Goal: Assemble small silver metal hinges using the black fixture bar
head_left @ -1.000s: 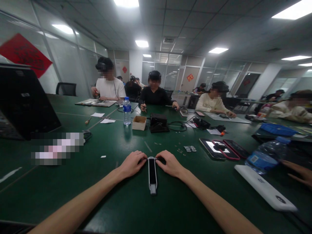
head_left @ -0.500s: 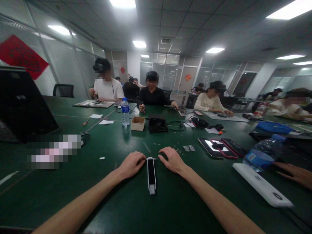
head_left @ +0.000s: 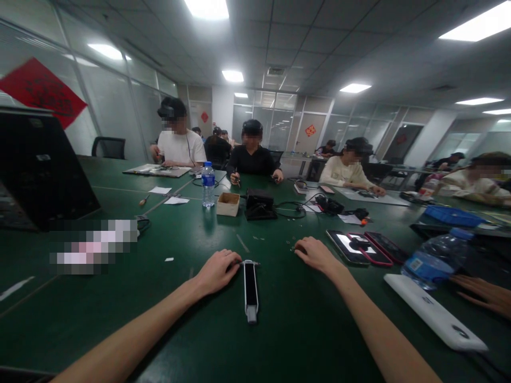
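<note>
A slim device (head_left: pixel 250 290) with a black face, pale frame and grey near end lies lengthwise in front of me. A thin rod crosses its far end. My left hand (head_left: pixel 219 270) is closed at that end, with thumb and fingertips on the rod's left side; the exact grip is partly hidden. To the right, my right hand (head_left: pixel 317 254) rests low over the table, its fingers bent and slightly apart. Small rings (head_left: pixel 293 242) lie by its fingertips. Nothing shows between those fingers.
Beyond my hands stand a cardboard box (head_left: pixel 228 205), a black stand (head_left: pixel 259 205) and a water bottle (head_left: pixel 208 185). At right are phones (head_left: pixel 347 247), a large bottle (head_left: pixel 435 260), a white power bank (head_left: pixel 435 314) and another person's hand (head_left: pixel 485 295). A black computer case (head_left: pixel 43 165) stands left.
My right hand has moved right, away from the device, to the small rings, and now covers the small silvery packets. My left hand stays at the device's far end. The view has shifted slightly.
</note>
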